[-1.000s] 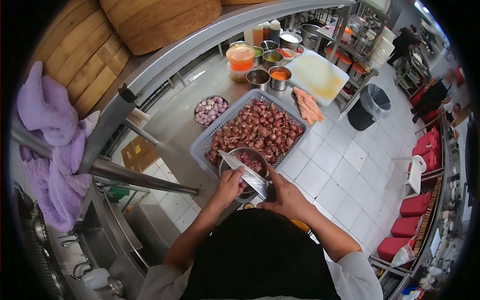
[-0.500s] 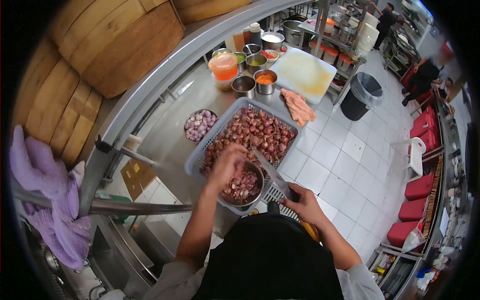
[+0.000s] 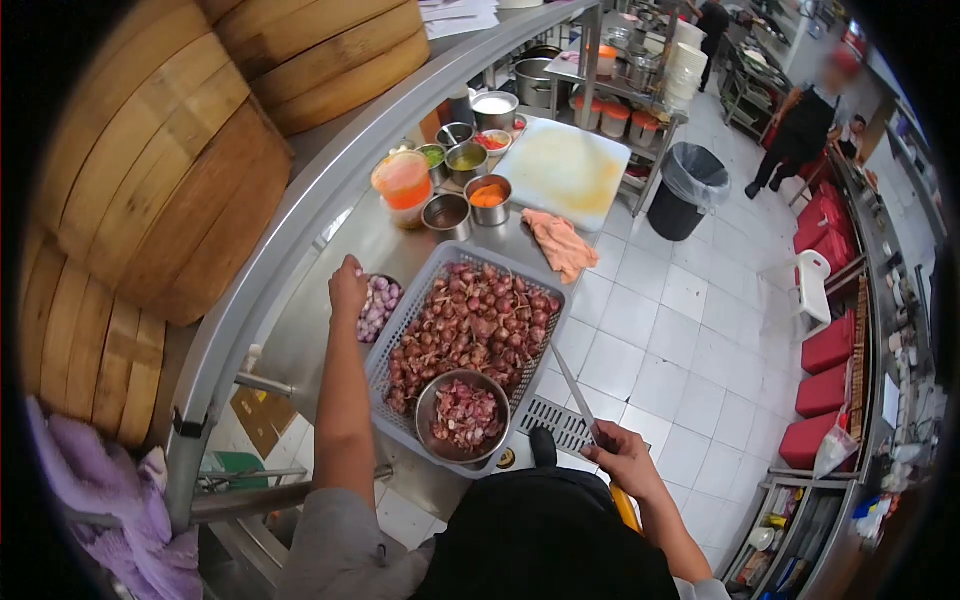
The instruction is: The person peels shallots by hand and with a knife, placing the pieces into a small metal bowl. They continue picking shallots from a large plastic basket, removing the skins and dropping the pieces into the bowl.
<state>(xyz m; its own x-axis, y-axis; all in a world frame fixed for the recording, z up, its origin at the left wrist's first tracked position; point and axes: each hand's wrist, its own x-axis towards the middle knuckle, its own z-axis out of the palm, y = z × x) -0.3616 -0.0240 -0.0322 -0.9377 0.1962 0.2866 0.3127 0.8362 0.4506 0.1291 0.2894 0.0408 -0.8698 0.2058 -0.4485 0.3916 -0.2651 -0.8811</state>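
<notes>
My left hand [image 3: 348,286] is closed, fingers pinched together, beside the bowl of peeled shallots [image 3: 380,308] on the steel table; what it pinches, if anything, is too small to name. In my right hand [image 3: 622,460] is a knife [image 3: 574,388], its blade pointing up and away over the floor, just right of the basket. The grey plastic basket [image 3: 378,372] is heaped with unpeeled red shallots [image 3: 480,318]. Sitting in its near end, a steel bowl [image 3: 424,420] contains shallot skins and trimmings [image 3: 466,416].
Steel pots of sauces and chopped food [image 3: 488,198], a tub with an orange lid [image 3: 402,182], a white cutting board [image 3: 565,170] and an orange cloth [image 3: 560,245] are farther back. Bamboo steamers [image 3: 170,150] stack at left. A black bin [image 3: 684,195] and a person [image 3: 795,130] are beyond.
My left hand has gone from over the bowl of skins to the bowl of peeled shallots at left. The knife has moved off the basket to the right. The view has shifted.
</notes>
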